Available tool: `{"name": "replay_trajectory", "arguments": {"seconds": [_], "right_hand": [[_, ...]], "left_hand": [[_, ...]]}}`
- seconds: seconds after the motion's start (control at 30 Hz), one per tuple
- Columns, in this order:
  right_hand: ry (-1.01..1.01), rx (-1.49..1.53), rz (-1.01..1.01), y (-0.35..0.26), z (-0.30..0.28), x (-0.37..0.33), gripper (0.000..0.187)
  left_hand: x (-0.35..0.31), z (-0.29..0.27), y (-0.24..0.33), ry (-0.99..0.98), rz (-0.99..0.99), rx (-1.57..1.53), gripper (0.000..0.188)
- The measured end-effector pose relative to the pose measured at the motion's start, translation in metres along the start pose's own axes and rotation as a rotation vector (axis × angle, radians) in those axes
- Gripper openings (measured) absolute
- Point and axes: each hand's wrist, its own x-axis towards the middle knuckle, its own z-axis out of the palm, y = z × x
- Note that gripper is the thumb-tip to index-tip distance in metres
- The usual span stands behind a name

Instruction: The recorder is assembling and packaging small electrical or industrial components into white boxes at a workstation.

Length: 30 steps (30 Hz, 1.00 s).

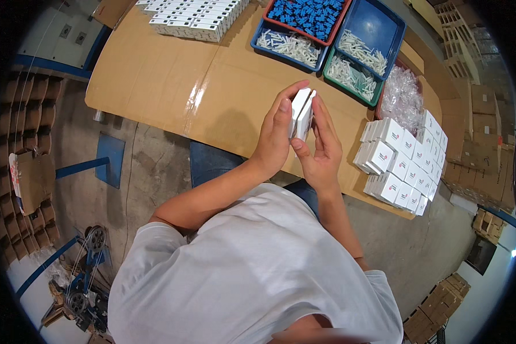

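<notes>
Above the table's near edge, two slim white boxes (301, 113) stand side by side, with a narrow dark gap between them. From the left, my left hand (276, 133) presses its palm and fingers along one box. My right hand (322, 153) closes on the other from the right, its thumb at the lower end of the pair. The inner faces of both boxes are hidden. Stacked small white boxes (406, 163) with printed faces stand on the table to the right of my hands.
Tan cardboard covers the table (155, 86). White boxes in rows (195, 17) stand far left. Trays hold blue pieces (309, 17), white sticks (289, 46) and clear plastic bags (401, 97). A machine with pulleys (86, 269) is at lower left; cartons (487, 166) stand right.
</notes>
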Motion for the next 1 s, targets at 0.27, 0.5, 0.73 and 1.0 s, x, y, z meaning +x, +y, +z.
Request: {"name": "replay_trajectory", "arguments": {"seconds": [0.27, 0.5, 0.73, 1.0], "right_hand": [[0.054, -0.106, -0.047, 0.005, 0.004, 0.001, 0.078], [-0.011, -0.129, -0.041, 0.003, -0.003, 0.003, 0.074], [-0.071, -0.210, -0.124, 0.003, -0.014, 0.004, 0.079], [-0.123, -0.300, -0.057, -0.016, -0.026, 0.019, 0.084]], "left_hand": [[-0.002, -0.005, -0.009, -0.004, 0.016, 0.072, 0.066], [-0.004, -0.004, -0.008, -0.053, 0.033, 0.132, 0.070], [-0.004, -0.004, -0.003, -0.143, 0.312, 0.365, 0.058], [-0.001, -0.004, -0.001, -0.003, 0.037, 0.036, 0.060]]}}
